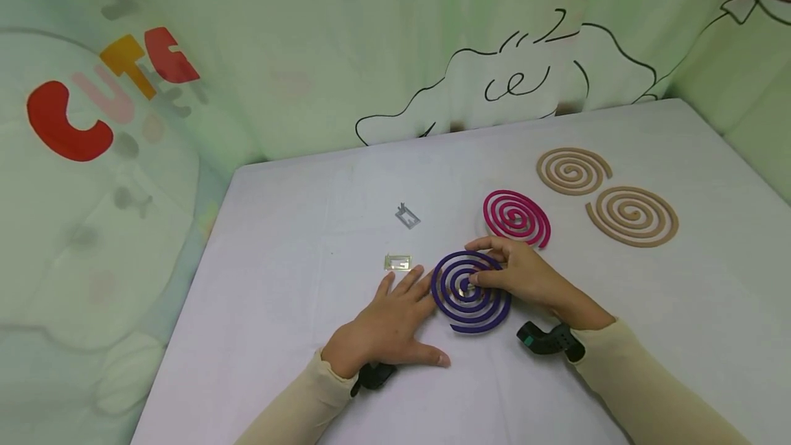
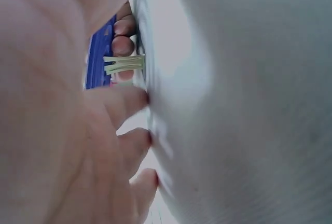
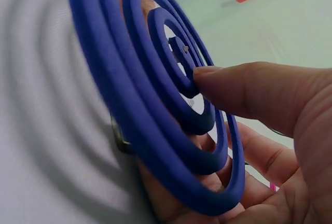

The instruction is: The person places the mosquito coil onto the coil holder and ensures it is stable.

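Note:
A dark blue mosquito coil (image 1: 471, 329) is tilted up off the white cloth, its spiral face towards me. My right hand (image 1: 536, 275) pinches it, thumb on the inner rings and the other fingers behind it. The right wrist view shows this blue coil (image 3: 96, 68) close up, casting a ringed shadow on the cloth. My left hand (image 1: 391, 327) is spread palm down beside the coil's left edge, fingertips resting on the cloth. Under the coil, a small metal coil stand (image 2: 124, 64) stands upright in the left wrist view; its base is largely hidden.
A pink coil (image 1: 522, 233) lies just beyond my right hand. Two tan coils (image 1: 571, 191) (image 1: 636, 244) lie at the back right. Two small metal stands, one silver (image 1: 408, 218) and one yellowish (image 1: 389, 264), lie beyond my left hand. A patterned curtain (image 1: 296, 74) hangs behind the table.

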Demonstrator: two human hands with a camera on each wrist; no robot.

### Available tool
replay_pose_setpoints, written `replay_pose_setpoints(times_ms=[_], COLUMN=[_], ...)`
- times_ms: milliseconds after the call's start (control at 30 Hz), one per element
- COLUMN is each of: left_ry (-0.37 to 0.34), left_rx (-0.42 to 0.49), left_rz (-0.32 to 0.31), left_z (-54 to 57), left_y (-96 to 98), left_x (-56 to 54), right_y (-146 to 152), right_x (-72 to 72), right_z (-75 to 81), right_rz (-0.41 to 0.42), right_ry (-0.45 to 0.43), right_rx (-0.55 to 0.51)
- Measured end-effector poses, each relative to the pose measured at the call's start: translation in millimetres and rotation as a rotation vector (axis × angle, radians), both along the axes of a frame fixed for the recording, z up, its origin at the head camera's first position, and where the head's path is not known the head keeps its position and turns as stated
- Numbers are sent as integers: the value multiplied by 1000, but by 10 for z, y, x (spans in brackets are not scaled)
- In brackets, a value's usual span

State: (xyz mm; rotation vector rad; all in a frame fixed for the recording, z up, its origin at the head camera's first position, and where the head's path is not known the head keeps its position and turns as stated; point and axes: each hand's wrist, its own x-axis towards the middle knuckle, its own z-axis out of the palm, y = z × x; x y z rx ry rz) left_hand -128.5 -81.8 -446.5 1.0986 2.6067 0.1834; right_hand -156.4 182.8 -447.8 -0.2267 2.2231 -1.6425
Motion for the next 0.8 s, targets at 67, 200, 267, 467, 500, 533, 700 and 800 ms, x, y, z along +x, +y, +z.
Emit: replay_pose_setpoints(times_ms=[67, 200, 267, 467, 500, 533, 700, 800], left_ry=[16, 37, 37, 35, 37, 42, 64, 57], left_rx=[21, 65, 92, 154, 168, 183, 243, 271], left_rz=[10, 42, 65, 98, 97, 95, 81, 79], left_z=[7, 45, 70, 62, 54, 42, 19, 28], left_y=[-8, -18, -24, -37, -38, -40, -32, -5], left_x=[-12, -39, -51, -84, -88, -94, -108, -105], right_y=[-1, 1, -1, -16, -19, -20, -19, -23], right_x=[1, 6, 9, 21, 22, 26, 31, 46], right_z=[0, -2, 2, 16, 16, 19, 17, 34], right_rz=[-7, -24, -28, -24, -23, -22, -20, -21], right_ry=[5, 18, 22, 30, 32, 32, 45, 57], right_rx=[21, 64, 72, 72, 70, 68, 69, 92])
